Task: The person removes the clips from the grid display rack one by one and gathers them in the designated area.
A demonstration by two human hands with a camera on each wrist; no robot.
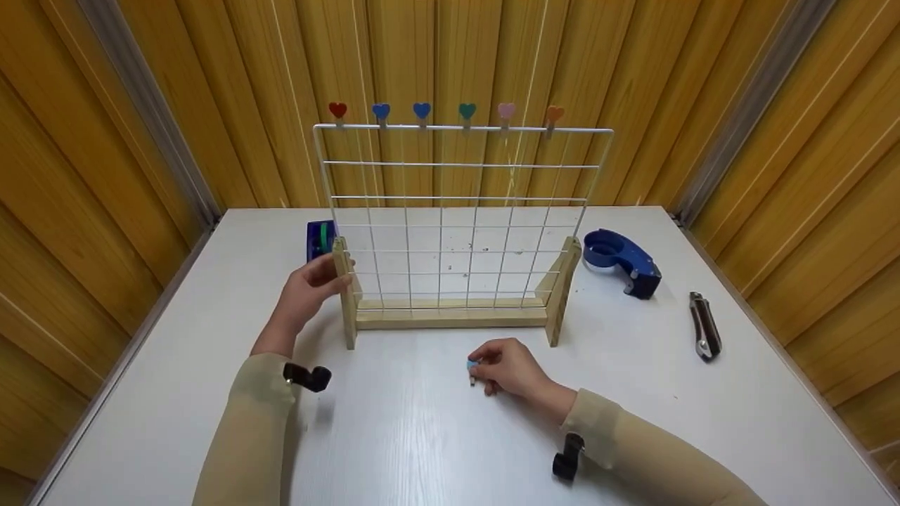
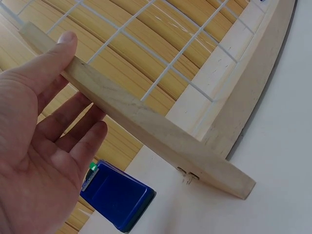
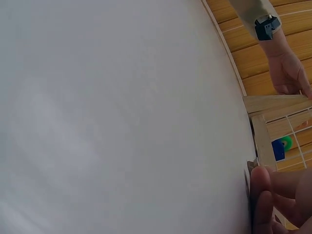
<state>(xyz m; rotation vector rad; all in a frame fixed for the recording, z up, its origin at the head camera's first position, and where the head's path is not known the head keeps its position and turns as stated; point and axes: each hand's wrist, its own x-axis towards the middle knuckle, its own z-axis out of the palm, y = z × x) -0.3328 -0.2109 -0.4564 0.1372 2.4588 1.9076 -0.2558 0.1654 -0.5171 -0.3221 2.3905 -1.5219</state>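
A white wire grid [image 1: 457, 225] stands upright in a wooden stand [image 1: 450, 320]. My left hand [image 1: 306, 295] holds the stand's left side post [image 2: 126, 112], thumb on the near face and fingers behind it. Over the table in front of the stand, my right hand [image 1: 517, 369] pinches a small light-blue clothespin [image 1: 472, 365] between thumb and fingers. Its wooden tip [image 3: 251, 165] pokes out past the fingertips in the right wrist view; the rest is hidden there. Several heart-topped clothespins line the grid's top wire, from a red one [image 1: 337, 111] to an orange one [image 1: 555, 114].
Behind the left post sits a blue object [image 2: 119, 195] with a green part. A blue tape dispenser [image 1: 622, 260] lies right of the stand, with a utility knife [image 1: 705, 327] farther right. Wood-patterned walls [image 1: 436, 63] border the white table [image 1: 394, 436].
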